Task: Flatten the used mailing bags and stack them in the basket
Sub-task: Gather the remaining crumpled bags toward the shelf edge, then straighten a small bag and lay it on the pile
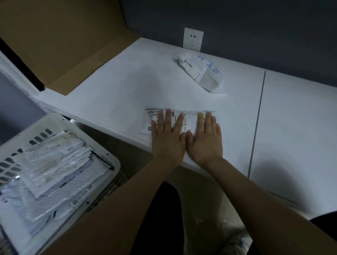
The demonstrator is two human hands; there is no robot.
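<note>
Nearest, below the bench's near left edge: slotted white basket [106, 153], holding a loose, layered stack of flattened bags [53, 168], labels mostly up. Probably set there for a short carry.

At the near edge of the bench [122, 90]: left hand [167, 139] and right hand [205, 139] side by side, palms down. Each grip open, fingers straight, pressing on a labelled mailing bag [155, 116], likely to push out air and smooth creases before stacking.

Further back, toward the far edge: second mailing bag [201, 72], puffed and crumpled, untouched, just before the wall socket [193, 39].

At the far left corner: brown cardboard [60, 45].
</note>
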